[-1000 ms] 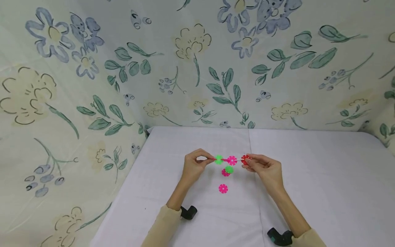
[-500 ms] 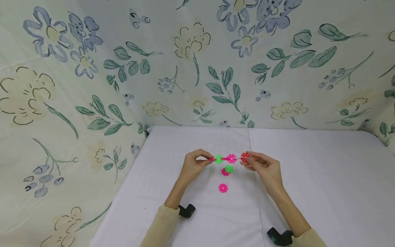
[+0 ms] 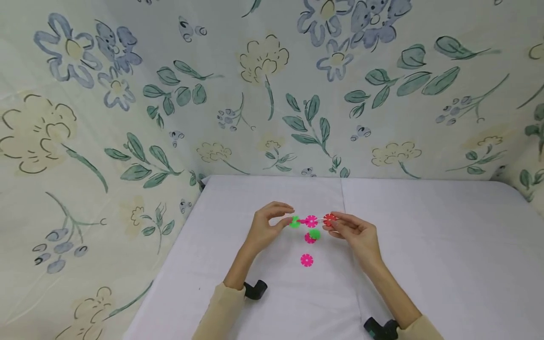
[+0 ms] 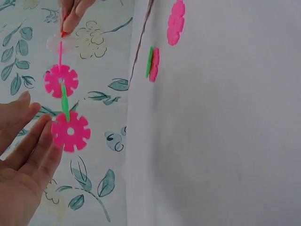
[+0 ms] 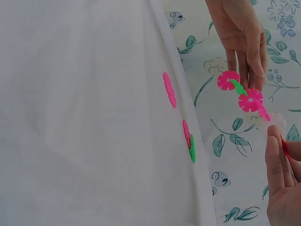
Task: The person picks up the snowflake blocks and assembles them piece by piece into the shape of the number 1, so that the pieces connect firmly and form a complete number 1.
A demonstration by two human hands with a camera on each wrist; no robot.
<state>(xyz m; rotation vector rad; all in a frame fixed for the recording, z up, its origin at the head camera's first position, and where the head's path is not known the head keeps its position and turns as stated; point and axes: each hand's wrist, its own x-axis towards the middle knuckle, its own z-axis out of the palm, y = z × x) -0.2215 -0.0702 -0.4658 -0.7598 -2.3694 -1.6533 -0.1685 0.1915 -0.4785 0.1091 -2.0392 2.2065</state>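
Note:
A chain of slotted snowflake discs hangs between the hands, linked edge to edge. In the left wrist view, a pink disc (image 4: 81,137) ends it, then a green disc (image 4: 65,101), another pink disc (image 4: 51,84), a pink one seen edge-on and a clear disc (image 4: 54,45). My right hand (image 3: 361,241) pinches the red disc (image 3: 329,219) at the other end between thumb and fingers. My left hand (image 3: 264,230) has thumb and fingers spread apart at the pink end, with fingertips right beside that disc and gripping nothing.
On the white cloth (image 3: 425,264) below the chain, a green disc (image 3: 315,234) overlaps a pink disc (image 3: 309,239). Nearer the body lies a single pink disc (image 3: 303,260). Black devices (image 3: 256,290) are at both wrists. Floral fabric (image 3: 170,118) hangs behind the table.
My left fingers have parted from their pinch on the chain's pink end. My right hand has shifted slightly left, bringing the chain along. The discs on the cloth stay put.

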